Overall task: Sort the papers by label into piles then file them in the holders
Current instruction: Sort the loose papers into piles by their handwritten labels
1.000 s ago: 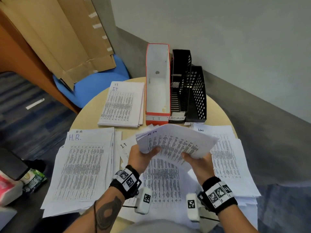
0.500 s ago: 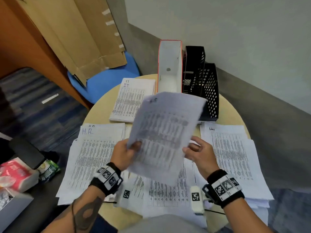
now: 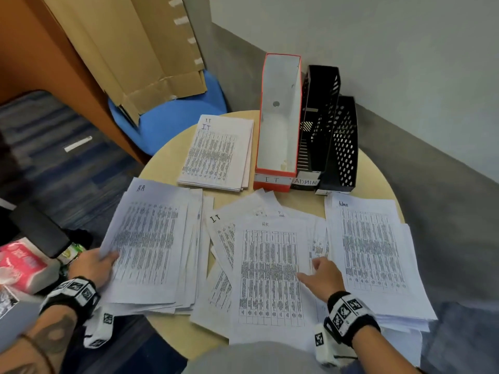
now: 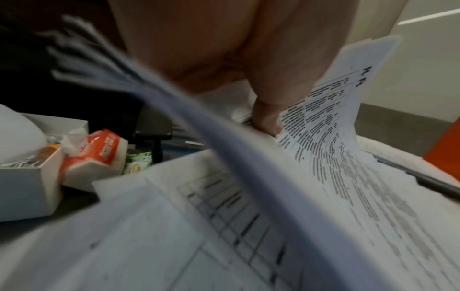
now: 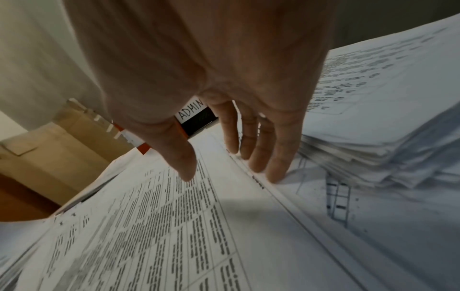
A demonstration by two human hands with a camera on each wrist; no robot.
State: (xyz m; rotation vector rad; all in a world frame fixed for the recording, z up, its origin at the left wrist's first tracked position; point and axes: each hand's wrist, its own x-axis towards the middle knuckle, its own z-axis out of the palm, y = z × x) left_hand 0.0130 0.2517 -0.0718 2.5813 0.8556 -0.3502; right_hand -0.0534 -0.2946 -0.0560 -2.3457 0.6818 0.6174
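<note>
HR sheet [image 3: 145, 238] sits atop the left pile on the tabletop [image 3: 162, 168], long axis running away from the person, left hand [image 3: 90, 265] pinching its near-left edge. Left wrist view shows that edge lifted and curling. Right hand [image 3: 322, 276], fingers [image 5: 278, 157] spread, touches the middle pile's HR page [image 3: 270, 265].

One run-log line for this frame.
left hand grips HR sheet over HR pile | right hand open on middle HR sheet | holders empty

Head view looks steeply down over the round table [image 3: 378, 168]; each wrist view sits close above papers [image 4: 174, 226] both share with it.
</note>
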